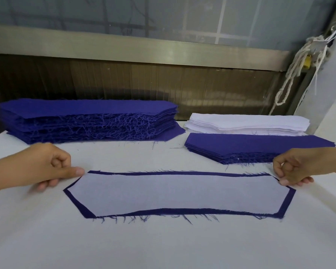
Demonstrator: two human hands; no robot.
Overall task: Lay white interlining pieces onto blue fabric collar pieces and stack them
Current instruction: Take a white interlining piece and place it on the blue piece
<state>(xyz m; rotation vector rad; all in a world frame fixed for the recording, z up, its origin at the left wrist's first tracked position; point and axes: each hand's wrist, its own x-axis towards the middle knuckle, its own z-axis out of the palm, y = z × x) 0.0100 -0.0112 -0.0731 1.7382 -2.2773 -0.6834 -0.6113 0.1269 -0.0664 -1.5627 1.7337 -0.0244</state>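
White interlining piece [178,193] lies flat on a frayed blue fabric collar piece [83,210] on the white table [163,245], blue border showing all round. Left hand [37,166]: fingers curled, thumb tip at the interlining's left corner; can't tell if it has hold. Right hand [299,167] pinches the right corner. Behind: low blue stack [260,146], white interlining stack [246,123], tall blue stack [85,121] far left.

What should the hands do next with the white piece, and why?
Probably nudge the white interlining piece slightly toward its lower-left corner: the blue collar piece shows a wider border there than along the top. The left hand and right hand are at its ends.
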